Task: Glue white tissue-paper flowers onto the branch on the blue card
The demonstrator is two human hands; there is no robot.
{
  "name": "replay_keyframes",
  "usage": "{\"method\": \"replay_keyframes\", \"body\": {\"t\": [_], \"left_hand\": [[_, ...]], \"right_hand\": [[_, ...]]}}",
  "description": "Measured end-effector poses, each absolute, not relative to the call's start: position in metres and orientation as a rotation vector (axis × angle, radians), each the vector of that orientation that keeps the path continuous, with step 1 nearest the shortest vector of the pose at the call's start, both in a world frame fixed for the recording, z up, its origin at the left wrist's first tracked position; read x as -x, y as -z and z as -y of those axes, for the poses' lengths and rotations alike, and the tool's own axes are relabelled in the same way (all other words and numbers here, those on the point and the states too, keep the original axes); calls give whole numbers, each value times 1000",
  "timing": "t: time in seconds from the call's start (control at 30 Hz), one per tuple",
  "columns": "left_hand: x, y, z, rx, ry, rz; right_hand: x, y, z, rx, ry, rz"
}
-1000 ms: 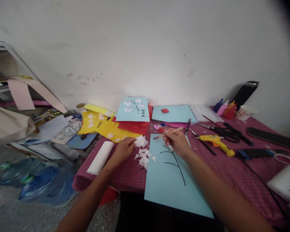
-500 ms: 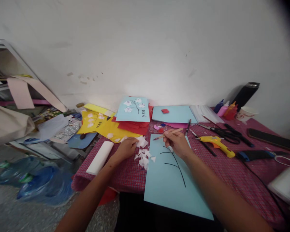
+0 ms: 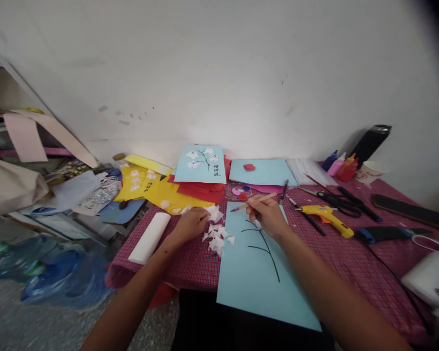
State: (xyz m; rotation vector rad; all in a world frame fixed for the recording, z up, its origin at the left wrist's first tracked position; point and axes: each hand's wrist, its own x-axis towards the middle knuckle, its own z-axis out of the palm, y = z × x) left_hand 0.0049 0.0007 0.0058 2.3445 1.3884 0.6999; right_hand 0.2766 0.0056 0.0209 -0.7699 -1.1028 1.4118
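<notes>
A light blue sheet [image 3: 256, 287] with a black painted branch lies before me. Above its upper part my right hand [image 3: 265, 213] pinches a wooden-handled brush [image 3: 267, 197], its dark tip pointing left. Just left of the sheet, my left hand [image 3: 194, 222] is closed on a piece of white paper [image 3: 214, 213]. Torn white scraps [image 3: 215, 239] lie below that piece, a few touching the sheet's left edge. A white paper roll [image 3: 149, 238] rests left of my left hand.
A finished flower picture [image 3: 199, 168] lies on red paper behind. At right are a yellow glue gun [image 3: 327, 218], black scissors [image 3: 336, 202], a paper cup [image 3: 371, 171], paint bottles [image 3: 336, 165] and a black flask [image 3: 373, 144]. Water bottles [image 3: 54, 278] stand on the floor at left.
The whole view has shifted slightly. Both hands keep nearly the same place over the table, with the brush and the white paper still held.
</notes>
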Motion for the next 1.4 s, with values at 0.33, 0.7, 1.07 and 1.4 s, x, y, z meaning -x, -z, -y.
{"method": "replay_keyframes", "body": {"t": [0.33, 0.7, 1.07, 1.4], "left_hand": [[-18, -22, -23, -1517, -1268, -1400], [-106, -33, -32, -803, -1283, -774], [-104, -20, -25, -802, -1252, -769], [-106, -25, -21, -737, -1279, -705]], "right_hand": [[-277, -18, -8, 761, -1353, 1065], [-284, -23, -15, 781, -1210, 979], [-279, -18, -12, 826, -1223, 1063], [-280, -14, -14, 832, -1208, 1060]]}}
